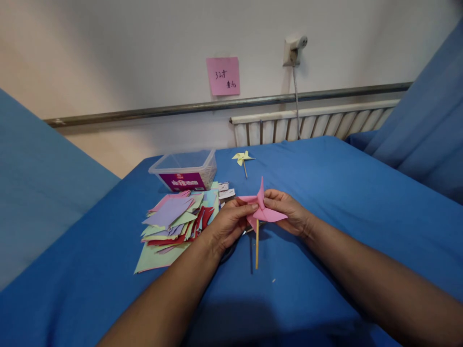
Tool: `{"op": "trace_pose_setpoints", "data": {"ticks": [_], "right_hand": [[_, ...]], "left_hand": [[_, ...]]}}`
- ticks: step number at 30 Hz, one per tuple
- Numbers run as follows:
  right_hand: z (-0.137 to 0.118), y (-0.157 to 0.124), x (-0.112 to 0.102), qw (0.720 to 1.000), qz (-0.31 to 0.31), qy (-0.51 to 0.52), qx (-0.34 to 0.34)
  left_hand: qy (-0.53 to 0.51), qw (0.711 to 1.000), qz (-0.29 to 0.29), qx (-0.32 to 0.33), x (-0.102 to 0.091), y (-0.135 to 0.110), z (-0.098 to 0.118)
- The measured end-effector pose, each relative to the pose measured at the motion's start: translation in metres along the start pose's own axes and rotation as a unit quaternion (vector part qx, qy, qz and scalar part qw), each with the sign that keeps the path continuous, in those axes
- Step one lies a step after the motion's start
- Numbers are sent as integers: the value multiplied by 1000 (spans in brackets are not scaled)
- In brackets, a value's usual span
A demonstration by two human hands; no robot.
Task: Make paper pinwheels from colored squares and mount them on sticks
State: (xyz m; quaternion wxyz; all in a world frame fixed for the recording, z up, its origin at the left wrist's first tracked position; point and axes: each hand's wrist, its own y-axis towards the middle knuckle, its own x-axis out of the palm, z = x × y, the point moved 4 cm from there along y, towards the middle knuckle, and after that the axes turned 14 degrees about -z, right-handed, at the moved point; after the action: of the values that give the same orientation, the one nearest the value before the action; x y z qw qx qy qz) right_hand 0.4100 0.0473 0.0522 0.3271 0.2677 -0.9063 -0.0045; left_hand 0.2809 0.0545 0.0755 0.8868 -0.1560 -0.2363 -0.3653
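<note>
Both hands hold a pink paper pinwheel (269,214) above the blue-covered table, its wooden stick (257,246) pointing down toward me. My left hand (233,219) pinches the paper near the centre from the left, thumb on top. On the other side, my right hand (289,207) grips the upper right of the pinwheel, fingers closed behind the paper. Partly hidden below my left hand is a pair of scissors (227,253), with dark handles and a metal blade showing. A finished yellow pinwheel (242,157) on a stick lies farther back.
Left of my hands is a messy stack of coloured paper (173,221). Behind it stands a clear plastic box (184,168) with a purple label, near small white packets (226,191). A radiator (311,125) and a metal rail (173,110) run along the wall.
</note>
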Motion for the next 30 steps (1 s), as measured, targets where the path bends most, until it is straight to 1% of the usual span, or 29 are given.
{"op": "trace_pose_setpoints", "data": {"ticks": [7,14,19,23,30], "right_hand": [[2,0,-1,1000,10,-13,2],[0,1,-3,1000,4,-4,-10],[-4,2,-4,999,23,-20,-16],[-5,1,-6,997,44,-67,-16],[-3,2,-8,996,39,-72,-19]], "left_hand": [[8,1000,3,-2,1,0,-1],[20,1000,3,4,1,1,1],[24,999,36,18,1,1,2],[25,999,36,16,2,0,2],[45,996,66,28,-2,0,2]]}}
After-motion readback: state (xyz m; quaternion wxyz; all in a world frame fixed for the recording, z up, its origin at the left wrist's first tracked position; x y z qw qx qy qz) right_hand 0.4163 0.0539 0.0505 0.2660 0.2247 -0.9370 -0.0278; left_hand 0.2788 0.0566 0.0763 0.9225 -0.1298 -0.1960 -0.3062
